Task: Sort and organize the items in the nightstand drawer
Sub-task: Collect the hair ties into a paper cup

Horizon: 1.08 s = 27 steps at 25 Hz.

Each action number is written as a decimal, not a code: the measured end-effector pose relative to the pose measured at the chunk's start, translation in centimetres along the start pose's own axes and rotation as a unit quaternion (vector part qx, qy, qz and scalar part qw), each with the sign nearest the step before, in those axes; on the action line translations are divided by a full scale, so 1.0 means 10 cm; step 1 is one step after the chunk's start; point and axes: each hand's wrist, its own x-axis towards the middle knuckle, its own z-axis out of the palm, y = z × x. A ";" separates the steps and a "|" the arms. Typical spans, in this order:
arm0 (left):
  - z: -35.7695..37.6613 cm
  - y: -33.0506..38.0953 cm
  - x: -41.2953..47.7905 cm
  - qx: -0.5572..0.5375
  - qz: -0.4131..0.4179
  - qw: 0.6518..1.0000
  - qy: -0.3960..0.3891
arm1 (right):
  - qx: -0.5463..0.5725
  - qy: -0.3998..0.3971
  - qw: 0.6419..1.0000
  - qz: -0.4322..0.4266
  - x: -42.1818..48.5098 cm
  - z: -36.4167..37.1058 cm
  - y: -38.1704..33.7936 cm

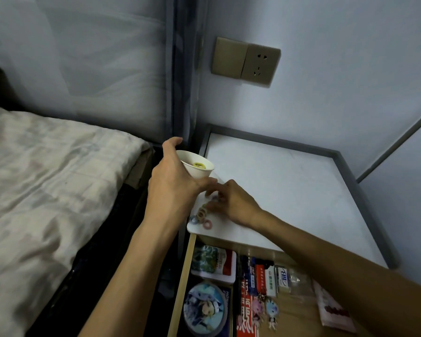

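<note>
Small rings (203, 214) (pink, tan, bluish) are lying at the worktop's (289, 190) front left corner, the right hand (236, 206) pinching at them. The left hand (173, 188) is gripping a tilted white cup (197, 169) just beside them, above the open drawer (294, 310).

Rings (203, 214) on nightstand (289, 181), above drawer (289, 310)
</note>
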 end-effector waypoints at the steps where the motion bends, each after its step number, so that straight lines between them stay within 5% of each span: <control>1: 0.00 -0.01 0.00 0.002 0.001 1.000 0.000 | -0.007 0.006 1.000 -0.013 -0.01 0.01 -0.01; 11: 0.00 -0.03 0.00 0.008 0.000 1.000 -0.004 | 0.001 0.020 1.000 0.017 -0.07 -0.16 0.14; 16: 0.03 -0.02 -0.01 0.019 -0.004 1.000 -0.025 | 0.144 0.076 0.985 0.051 -0.13 -0.50 0.10; 20: 0.10 -0.01 -0.01 0.024 -0.004 0.999 -0.039 | 0.196 0.080 0.975 -0.074 -0.16 -1.06 -0.35; 27: 0.19 0.07 -0.02 -0.027 0.015 0.998 -0.048 | -0.020 -0.025 0.977 -0.211 -0.20 -1.32 -0.96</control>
